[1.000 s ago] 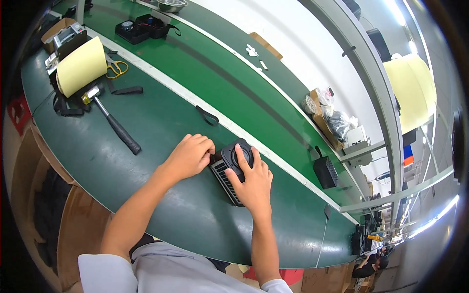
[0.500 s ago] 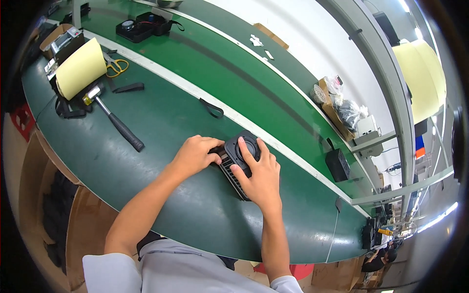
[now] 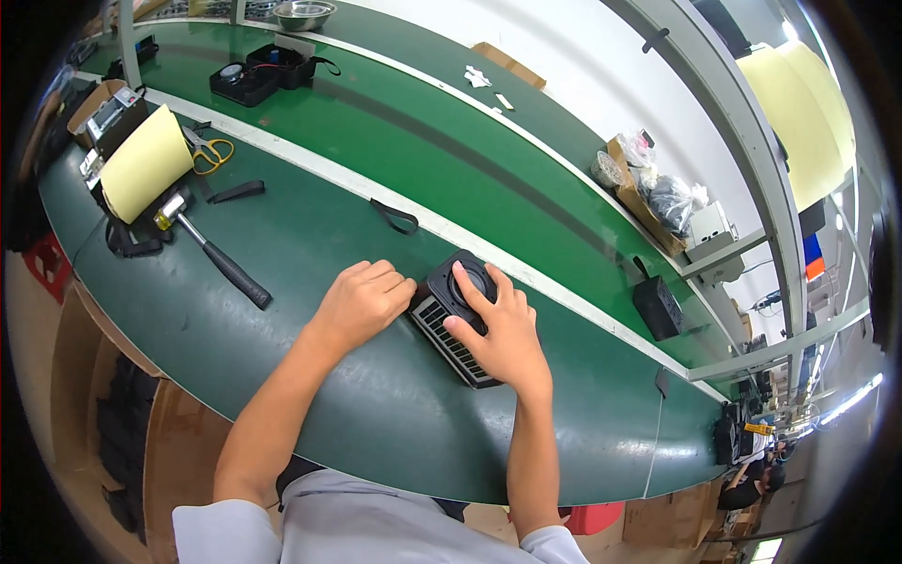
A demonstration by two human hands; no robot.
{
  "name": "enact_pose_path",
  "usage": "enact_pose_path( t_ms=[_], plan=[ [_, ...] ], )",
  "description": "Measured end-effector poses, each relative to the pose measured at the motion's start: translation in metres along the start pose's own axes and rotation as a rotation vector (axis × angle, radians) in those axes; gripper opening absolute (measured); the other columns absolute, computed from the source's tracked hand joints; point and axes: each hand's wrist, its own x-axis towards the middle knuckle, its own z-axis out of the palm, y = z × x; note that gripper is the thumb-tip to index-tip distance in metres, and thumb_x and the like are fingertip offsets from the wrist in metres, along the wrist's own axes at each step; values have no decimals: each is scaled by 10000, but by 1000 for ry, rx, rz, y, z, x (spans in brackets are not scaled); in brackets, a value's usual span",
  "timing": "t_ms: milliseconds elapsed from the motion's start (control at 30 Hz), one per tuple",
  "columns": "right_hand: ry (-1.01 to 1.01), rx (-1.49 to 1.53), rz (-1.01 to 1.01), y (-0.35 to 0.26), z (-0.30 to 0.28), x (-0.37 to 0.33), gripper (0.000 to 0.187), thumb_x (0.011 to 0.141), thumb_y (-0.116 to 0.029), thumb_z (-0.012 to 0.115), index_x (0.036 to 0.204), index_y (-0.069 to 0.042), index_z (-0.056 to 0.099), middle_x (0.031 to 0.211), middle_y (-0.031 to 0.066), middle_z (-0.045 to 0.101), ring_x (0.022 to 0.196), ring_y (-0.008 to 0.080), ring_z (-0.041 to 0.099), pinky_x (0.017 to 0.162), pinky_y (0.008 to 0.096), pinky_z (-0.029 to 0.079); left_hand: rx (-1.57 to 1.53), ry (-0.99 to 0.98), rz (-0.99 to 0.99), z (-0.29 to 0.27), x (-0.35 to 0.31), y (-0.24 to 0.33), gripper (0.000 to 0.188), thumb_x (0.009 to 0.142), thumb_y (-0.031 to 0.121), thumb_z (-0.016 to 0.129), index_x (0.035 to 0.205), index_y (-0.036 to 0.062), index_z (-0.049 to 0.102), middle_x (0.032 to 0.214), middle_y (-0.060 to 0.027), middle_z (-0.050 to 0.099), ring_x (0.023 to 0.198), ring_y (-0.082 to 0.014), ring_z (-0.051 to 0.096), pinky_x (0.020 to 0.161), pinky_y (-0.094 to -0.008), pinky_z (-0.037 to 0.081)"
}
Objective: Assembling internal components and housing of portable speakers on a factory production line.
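Note:
A black box-shaped device (image 3: 458,343) stands on the green work table in front of me. It has a round speaker-like disc on top and a panel of small rectangular cells on the side toward me. My right hand (image 3: 503,329) grips it from the right, thumb on the near top edge and fingers over the disc. At its left end is my left hand (image 3: 365,303), fingers curled closed with the fingertips by the device's upper left corner. What those fingers pinch, if anything, is hidden.
To the left lie a hammer (image 3: 224,258), yellow-handled scissors (image 3: 211,155), a pale yellow sheet roll (image 3: 146,164) and a short black strap (image 3: 237,192). A strap loop (image 3: 395,218) rests by the white rail. Beyond it, the green belt carries an opened black case (image 3: 246,85) and another black device (image 3: 656,308).
My left hand has drawn slightly left and its fingers have curled in, uncovering more of the celled panel. The right hand stays on the device. The whole view has shifted a little.

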Motion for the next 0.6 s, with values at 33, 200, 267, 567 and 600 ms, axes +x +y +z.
enact_pose_path(
  t_ms=[33, 200, 267, 567, 600],
  plan=[
    [-21, 11, 6, 0, -2, 0, 645, 891, -495, 687, 1496, -357, 508, 1530, 227, 410, 1226, 420, 508, 1050, 518, 379, 1, 42, 25, 1, 3, 0, 137, 727, 72, 743, 765, 83, 612, 640, -34, 512, 686, -206, 579, 617, -348, 461],
    [-20, -3, 2, -2, -2, -4, 645, 887, -506, 686, 1492, -366, 511, 1534, 222, 409, 1233, 415, 505, 1050, 516, 378, -74, 72, -64, 10, 2, 4, 147, 712, 75, 751, 766, 76, 614, 680, -42, 544, 704, -220, 579, 615, -362, 471],
    [10, -43, -6, -8, 3, -9, 645, 886, -508, 685, 1491, -368, 513, 1537, 219, 408, 1239, 414, 502, 1052, 518, 375, -143, 95, -154, 12, -3, 7, 148, 711, 74, 752, 768, 74, 615, 699, -44, 557, 704, -226, 581, 615, -369, 475],
    [95, -82, -67, -8, 10, -12, 641, 886, -530, 672, 1485, -356, 524, 1544, 226, 400, 1250, 414, 488, 1047, 517, 360, 14, -68, -77, -9, -13, 13, 164, 722, 52, 765, 862, 44, 680, 775, -69, 646, 788, -250, 644, 680, -374, 502],
    [89, -63, -61, -7, 8, -11, 637, 884, -525, 676, 1480, -354, 530, 1545, 224, 401, 1252, 409, 487, 1046, 514, 361, 22, -54, -78, -11, -17, 19, 179, 737, 54, 763, 898, 43, 685, 802, -67, 656, 811, -248, 651, 706, -370, 499]
  ],
)
